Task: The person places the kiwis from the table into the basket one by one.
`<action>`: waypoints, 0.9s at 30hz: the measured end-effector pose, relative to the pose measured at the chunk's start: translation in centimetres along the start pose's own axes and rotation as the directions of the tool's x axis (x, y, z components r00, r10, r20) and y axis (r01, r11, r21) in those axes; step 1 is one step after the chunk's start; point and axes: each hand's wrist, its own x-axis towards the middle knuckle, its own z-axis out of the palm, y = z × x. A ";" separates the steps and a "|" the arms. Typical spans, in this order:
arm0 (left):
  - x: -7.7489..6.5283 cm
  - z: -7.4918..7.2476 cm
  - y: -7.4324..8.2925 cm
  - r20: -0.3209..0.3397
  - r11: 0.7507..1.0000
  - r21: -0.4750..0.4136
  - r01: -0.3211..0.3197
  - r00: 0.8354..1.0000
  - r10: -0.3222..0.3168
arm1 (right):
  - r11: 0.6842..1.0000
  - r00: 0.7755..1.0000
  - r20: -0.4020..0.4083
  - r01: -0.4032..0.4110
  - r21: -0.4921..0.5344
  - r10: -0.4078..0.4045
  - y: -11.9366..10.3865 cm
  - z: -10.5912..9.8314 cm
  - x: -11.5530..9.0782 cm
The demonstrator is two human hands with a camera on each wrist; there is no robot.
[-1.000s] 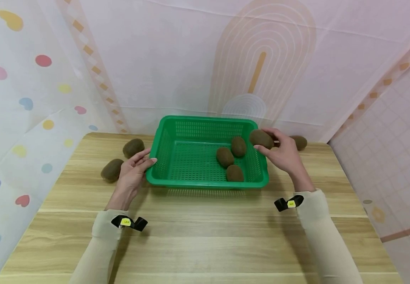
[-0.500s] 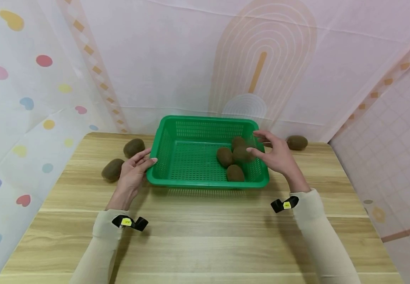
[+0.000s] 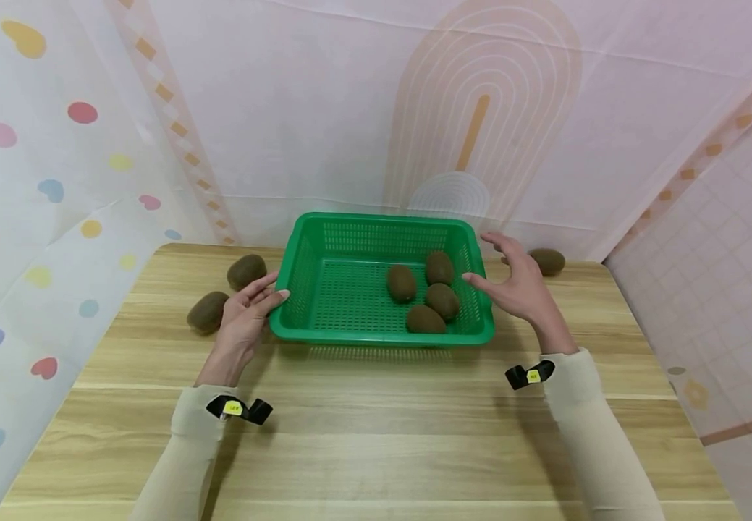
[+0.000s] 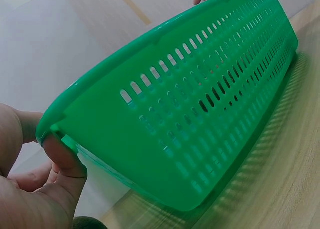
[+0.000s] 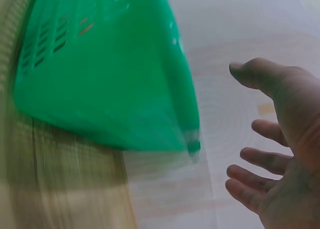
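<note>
A green plastic basket [image 3: 376,338] with slotted walls stands toward the back of the table. Several brown kiwis lie in its right half, among them a kiwi [image 3: 442,301] by the right wall and another kiwi [image 3: 402,283] nearer the middle. My left hand [image 3: 244,327] pinches the basket's left rim, thumb on one side and fingers on the other, as the left wrist view shows. Over the right rim hovers my right hand [image 3: 519,286], fingers spread and holding nothing. In the right wrist view the same hand [image 5: 280,154] is apart from the basket wall.
Left of the basket, two kiwis lie on the wooden table [image 3: 376,434]: a back kiwi [image 3: 246,272] and a front kiwi [image 3: 207,312] beside the left hand. Behind the right hand rests one more kiwi [image 3: 547,261]. A patterned cloth [image 3: 323,108] hangs behind the table.
My right hand has let go of a kiwi, which dropped into the basket; the kiwis there shifted slightly. The right hand then drew back to the right. My left hand has stayed on the rim.
</note>
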 end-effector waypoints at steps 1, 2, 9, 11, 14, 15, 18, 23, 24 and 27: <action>0.0 0.0 0.0 -0.004 1.000 0.004 0.001 1.000 -0.001 | 1.000 1.000 -0.003 -0.002 -0.010 0.002 0.1 -0.1 0.0; 0.0 0.0 0.0 -0.007 1.000 0.007 0.001 1.000 -0.001 | 1.000 1.000 -0.004 -0.007 -0.019 0.007 0.3 -0.2 0.0; -0.1 0.1 -0.2 -0.017 1.000 0.005 -0.003 1.000 0.003 | 0.997 0.999 -0.025 -0.046 -0.058 0.044 1.6 -0.8 0.1; 0.0 0.1 -0.2 -0.022 1.000 0.009 -0.005 1.000 0.005 | 0.996 0.998 -0.037 -0.056 -0.062 0.054 1.9 -0.9 0.1; 0.0 0.1 -0.2 -0.030 1.000 0.018 -0.006 1.000 0.007 | 0.994 0.996 -0.051 -0.082 -0.069 0.078 2.4 -1.2 0.1; 0.0 0.1 -0.2 -0.034 1.000 0.022 -0.008 0.999 0.008 | 0.993 0.995 -0.055 -0.090 -0.070 0.086 2.6 -1.2 0.1; 0.0 0.2 -0.2 -0.042 1.000 0.030 -0.010 0.999 0.011 | 0.990 0.992 -0.060 -0.117 -0.074 0.112 3.1 -1.4 0.2; 0.0 0.2 -0.2 -0.047 0.999 0.046 -0.011 0.999 0.014 | 0.988 0.988 -0.079 -0.140 -0.071 0.134 4.0 -1.6 0.2; 0.0 0.2 -0.2 -0.046 0.999 0.048 -0.012 0.999 0.014 | 0.987 0.987 -0.085 -0.144 -0.066 0.138 4.2 -1.6 0.3; 0.0 0.2 -0.2 -0.045 0.999 0.048 -0.013 0.999 0.016 | 0.987 0.983 -0.108 -0.152 -0.055 0.146 4.9 -1.7 0.4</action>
